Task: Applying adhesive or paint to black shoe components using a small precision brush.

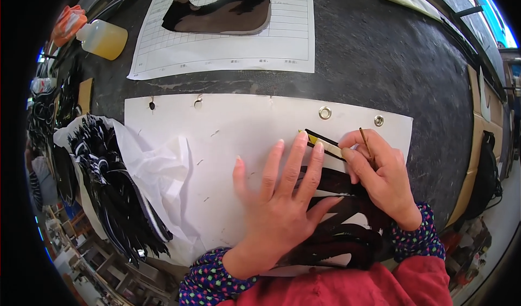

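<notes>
On a white board [228, 121] lies a narrow strip [331, 148], pale and yellow with black edges. My left hand [285, 208] is laid flat with its fingers spread, and two fingertips touch the strip's far end. The near end is pinched between thumb and forefinger of my right hand [380, 175]. A thin brown stick [364, 137] also pokes up from between the right hand's fingers; its lower part is hidden. Several dark, glossy curved pieces [353, 241] lie below both hands, partly covered by them.
To the left, a bundle of black strips [108, 181] rests in crumpled white wrapping [163, 165]. A paper form [217, 56] at the back bears a dark shaped piece [228, 15]. A bottle of yellow liquid [105, 40] stands back left; brown cardboard [469, 143] lines the right edge.
</notes>
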The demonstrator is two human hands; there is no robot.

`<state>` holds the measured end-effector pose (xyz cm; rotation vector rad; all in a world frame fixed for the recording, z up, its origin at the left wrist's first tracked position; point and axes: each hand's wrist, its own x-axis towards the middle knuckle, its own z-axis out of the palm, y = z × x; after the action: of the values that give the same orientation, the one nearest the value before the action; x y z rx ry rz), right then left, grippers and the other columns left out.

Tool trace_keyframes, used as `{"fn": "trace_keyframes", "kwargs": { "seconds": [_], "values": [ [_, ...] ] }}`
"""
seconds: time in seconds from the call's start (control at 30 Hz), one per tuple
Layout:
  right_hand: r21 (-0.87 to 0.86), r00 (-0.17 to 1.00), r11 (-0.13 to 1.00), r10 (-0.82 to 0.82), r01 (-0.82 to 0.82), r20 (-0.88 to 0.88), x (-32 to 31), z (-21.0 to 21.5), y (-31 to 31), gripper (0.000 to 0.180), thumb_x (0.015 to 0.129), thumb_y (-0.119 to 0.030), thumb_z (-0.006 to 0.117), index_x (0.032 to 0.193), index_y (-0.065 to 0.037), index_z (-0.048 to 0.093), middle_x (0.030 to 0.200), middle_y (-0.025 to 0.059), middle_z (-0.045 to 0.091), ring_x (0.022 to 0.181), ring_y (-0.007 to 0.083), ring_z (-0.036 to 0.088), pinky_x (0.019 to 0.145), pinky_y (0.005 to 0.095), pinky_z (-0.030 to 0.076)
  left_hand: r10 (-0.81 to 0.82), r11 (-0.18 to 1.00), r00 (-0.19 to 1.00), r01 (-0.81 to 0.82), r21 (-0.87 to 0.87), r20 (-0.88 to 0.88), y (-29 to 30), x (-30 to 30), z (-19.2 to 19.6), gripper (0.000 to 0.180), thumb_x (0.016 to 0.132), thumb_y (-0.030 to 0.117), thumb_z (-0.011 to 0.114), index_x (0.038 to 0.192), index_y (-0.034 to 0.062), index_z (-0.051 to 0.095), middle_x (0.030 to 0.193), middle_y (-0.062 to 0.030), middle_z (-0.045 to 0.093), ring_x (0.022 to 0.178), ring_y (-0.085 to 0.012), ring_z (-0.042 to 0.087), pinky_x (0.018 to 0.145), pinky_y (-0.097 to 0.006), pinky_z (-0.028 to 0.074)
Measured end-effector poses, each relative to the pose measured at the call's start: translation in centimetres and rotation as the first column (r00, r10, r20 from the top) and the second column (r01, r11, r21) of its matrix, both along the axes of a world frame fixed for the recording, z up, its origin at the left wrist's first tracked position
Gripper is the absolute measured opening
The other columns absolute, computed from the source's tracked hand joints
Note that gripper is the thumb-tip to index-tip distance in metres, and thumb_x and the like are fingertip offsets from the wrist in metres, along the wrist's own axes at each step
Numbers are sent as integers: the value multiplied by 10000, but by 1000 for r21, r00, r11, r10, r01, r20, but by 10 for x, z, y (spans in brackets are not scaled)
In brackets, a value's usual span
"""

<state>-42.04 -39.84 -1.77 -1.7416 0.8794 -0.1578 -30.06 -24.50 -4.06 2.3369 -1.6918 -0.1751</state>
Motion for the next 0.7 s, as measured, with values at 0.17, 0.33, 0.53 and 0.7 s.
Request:
{"fn": "trace_keyframes", "kwargs": {
  "seconds": [0.17, 0.33, 0.53, 0.7],
  "values": [
    [-15, 1000, 1000, 8, -8, -17, -1, -1, 1, 128, 990, -37, 562, 1108, -2, 599, 649, 50, 602, 565, 119, 603, 544, 270, 462, 2, 1000, 999, -1, 25, -32, 0, 0, 2, 785, 832, 608, 699, 1482, 213, 508, 1568, -89, 397, 1417, -262, 347, 1166, -574, 91],
    [-31, 999, 999, 17, -18, -34, -2, 0, 2, 142, 982, -29, 560, 1117, -3, 593, 649, 55, 606, 569, 133, 622, 547, 276, 472, -5, 1000, 999, 6, 23, -54, 1, 1, 3, 796, 831, 589, 714, 1495, 211, 489, 1573, -96, 385, 1423, -275, 336, 1168, -566, 85],
    [-43, 999, 998, 33, -35, -38, -2, 1, -1, 141, 983, -34, 556, 1118, -7, 589, 644, 54, 599, 566, 137, 619, 546, 278, 468, -16, 999, 1000, 17, 36, -20, 1, 1, 2, 781, 853, 616, 676, 1492, 209, 487, 1569, -81, 393, 1429, -266, 330, 1166, -569, 92],
    [-33, 999, 999, 29, -31, -43, -2, 0, 0, 149, 990, -60, 567, 1131, -15, 587, 647, 56, 598, 565, 137, 612, 546, 277, 465, -6, 1000, 1000, 5, 28, 21, 0, 1, 2, 750, 863, 639, 647, 1476, 231, 504, 1543, -65, 423, 1411, -255, 344, 1167, -564, 102]
  ]
}}
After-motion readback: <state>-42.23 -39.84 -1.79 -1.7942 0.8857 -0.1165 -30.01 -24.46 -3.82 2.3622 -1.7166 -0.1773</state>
